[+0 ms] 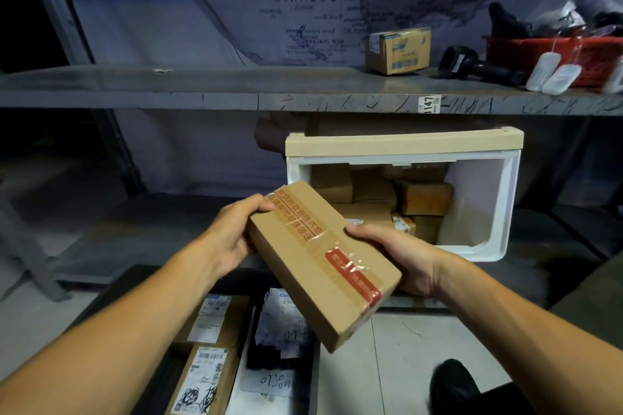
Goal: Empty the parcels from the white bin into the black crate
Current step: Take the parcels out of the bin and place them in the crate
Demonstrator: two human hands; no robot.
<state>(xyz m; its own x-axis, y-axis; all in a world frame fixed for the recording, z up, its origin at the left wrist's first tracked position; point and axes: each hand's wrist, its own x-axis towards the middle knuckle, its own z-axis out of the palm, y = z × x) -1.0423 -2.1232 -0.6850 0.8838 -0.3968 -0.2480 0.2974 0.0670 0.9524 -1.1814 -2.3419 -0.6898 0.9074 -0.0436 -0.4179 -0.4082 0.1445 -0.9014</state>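
Head view: left hand (222,239) and right hand (401,259) are both gripping a taped parcel (323,259) above the black crate (111,300); lowering it flat beside the parcels already there is advisable.

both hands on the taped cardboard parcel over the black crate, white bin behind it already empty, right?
Not empty. The head view shows the white bin still holding several cardboard parcels. The rest holds: the left hand and right hand both grip the taped parcel above the black crate.
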